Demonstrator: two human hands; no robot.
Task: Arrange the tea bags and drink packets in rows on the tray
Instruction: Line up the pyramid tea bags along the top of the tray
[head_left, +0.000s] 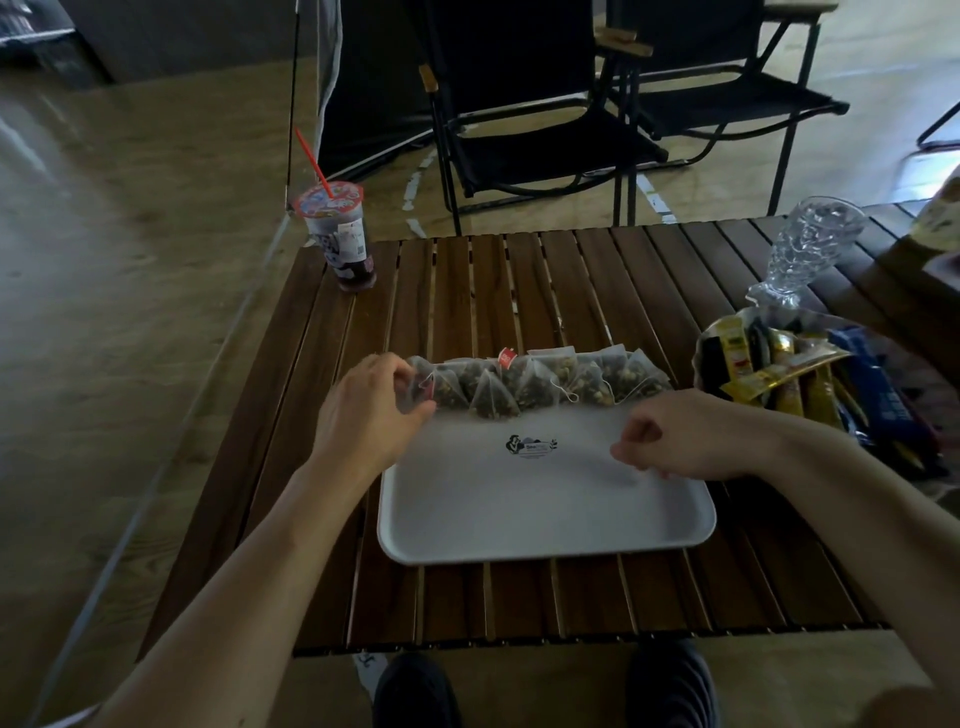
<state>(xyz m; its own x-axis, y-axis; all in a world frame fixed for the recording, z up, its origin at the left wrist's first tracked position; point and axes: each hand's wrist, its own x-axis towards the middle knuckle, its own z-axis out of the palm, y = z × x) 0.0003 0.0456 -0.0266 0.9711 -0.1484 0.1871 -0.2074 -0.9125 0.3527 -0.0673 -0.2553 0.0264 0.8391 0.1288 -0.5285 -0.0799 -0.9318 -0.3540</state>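
Note:
A white tray (545, 519) lies on the slatted wooden table (519, 291). Several pyramid tea bags (530, 384) stand in one row along the tray's far edge, with a red tag sticking up mid-row. My left hand (363, 415) is at the row's left end, its fingers pinching the leftmost tea bag (423, 389). My right hand (685, 441) hovers over the tray's right side, fingers curled with nothing visible in them. To the right of the tray a glass dish (701, 358) holds several yellow, black and blue drink packets (779, 374).
A sealed drink cup with a red straw (340, 239) stands at the table's far left corner. A cut-glass tumbler (810, 244) is at the far right. Black folding chairs (545, 135) stand beyond the table. My shoes show under the near edge.

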